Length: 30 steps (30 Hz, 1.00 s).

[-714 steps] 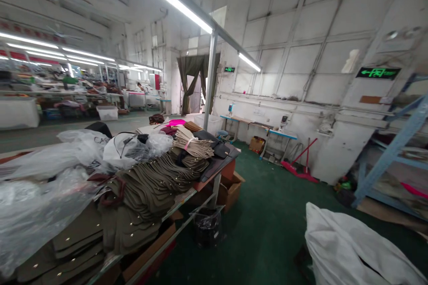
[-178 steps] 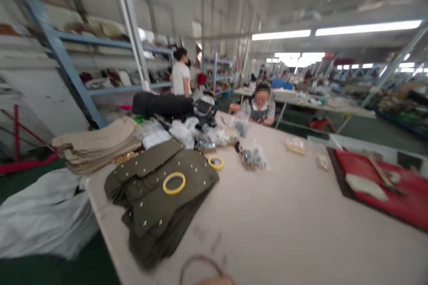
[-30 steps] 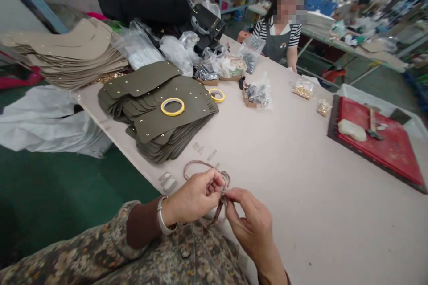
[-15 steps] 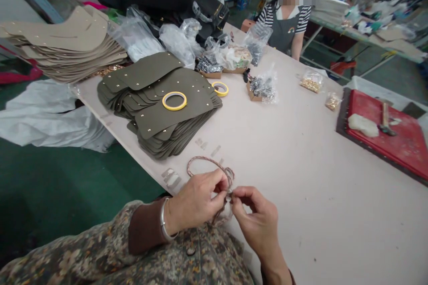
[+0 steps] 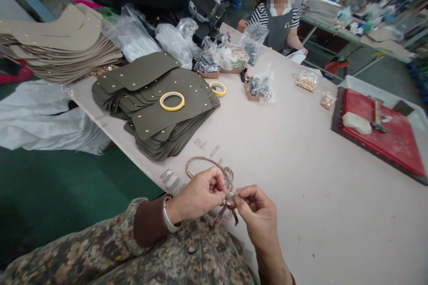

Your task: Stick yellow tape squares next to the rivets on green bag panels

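Note:
My left hand (image 5: 200, 193) and my right hand (image 5: 257, 213) meet at the near edge of the pale table (image 5: 301, 151), both pinching a knot in a brown cord (image 5: 203, 162). The cord's loop lies on the table just beyond my fingers, and its loose ends hang down below them. A silver bangle (image 5: 166, 220) is on my left wrist. A stack of olive leather pieces with studs (image 5: 157, 111) lies beyond the loop, with a yellow tape roll (image 5: 171, 101) on top and a second tape roll (image 5: 217, 88) beside it.
A red mat (image 5: 388, 142) with a hammer (image 5: 377, 116) and a white lump lies at the right. Small bags of metal parts (image 5: 261, 87) and plastic bags sit mid-table. A tan stack of pieces (image 5: 63, 49) is far left. A person in a striped shirt (image 5: 279, 20) sits across.
The view swung from the workshop floor to this table. Over the last second my hands have stayed pinched on the cord's knot, with only small finger shifts and the cord ends now hanging lower.

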Motion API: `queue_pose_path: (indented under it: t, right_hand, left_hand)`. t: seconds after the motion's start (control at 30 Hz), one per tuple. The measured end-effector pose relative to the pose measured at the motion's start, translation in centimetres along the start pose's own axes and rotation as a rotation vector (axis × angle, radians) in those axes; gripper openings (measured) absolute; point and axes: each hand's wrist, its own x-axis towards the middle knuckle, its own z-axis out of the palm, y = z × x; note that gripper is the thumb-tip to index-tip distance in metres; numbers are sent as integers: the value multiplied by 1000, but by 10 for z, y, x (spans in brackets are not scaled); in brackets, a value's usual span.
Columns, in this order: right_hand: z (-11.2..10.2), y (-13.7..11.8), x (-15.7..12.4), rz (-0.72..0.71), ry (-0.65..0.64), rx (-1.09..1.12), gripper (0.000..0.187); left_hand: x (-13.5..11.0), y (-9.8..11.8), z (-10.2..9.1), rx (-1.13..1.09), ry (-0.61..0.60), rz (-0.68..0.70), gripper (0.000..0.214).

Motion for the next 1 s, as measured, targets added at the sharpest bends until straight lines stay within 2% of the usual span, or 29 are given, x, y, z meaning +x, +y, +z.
queue_pose_path:
  t: [0.07, 0.13, 0.23, 0.3, 0.37, 0.5, 0.63, 0.7, 0.73, 0.83, 0.9, 0.93, 1.0]
  right_hand:
    - [2, 6, 3, 165, 25, 262, 20]
    - [4, 9, 5, 265, 27, 440, 25]
    - [5, 6, 8, 361, -3, 541, 29]
    - [4, 3, 9, 405, -29, 564, 30]
    - [4, 1, 10, 449, -45, 586, 31]
    - [4, 4, 12, 557, -82, 612, 33]
    - [7, 8, 12, 593, -125, 603, 32]
    - [6, 7, 11, 523, -154, 527, 30]
    - [5, 6, 10, 441, -148, 447, 27]
    - [-2, 1, 5, 27, -40, 58, 14]
    - [-7, -4, 2, -235, -12, -211, 12]
    - [-10, -8, 1, -323, -38, -313, 14]
    - [-13, -14, 0, -412, -120, -432, 20]
  left_hand:
    - [-1, 4, 0, 15, -3, 7, 18]
    - [-4, 10, -2, 149, -11, 90, 11]
    - [-5, 16, -9, 451, -41, 360, 13]
    - [-4, 18, -16, 598, -110, 538, 19]
    - [-2, 20, -23, 695, -209, 650, 21]
    - [1, 25, -30, 781, -347, 713, 21]
    - [2, 28, -30, 770, -366, 719, 25]
    - [2, 28, -28, 776, -363, 725, 27]
    - [2, 27, -28, 775, -357, 724, 28]
    - [3, 26, -27, 737, -329, 695, 30]
    - [4, 25, -27, 704, -319, 638, 31]
    - [4, 26, -27, 694, -320, 609, 32]
    - [4, 26, -26, 686, -318, 567, 33]
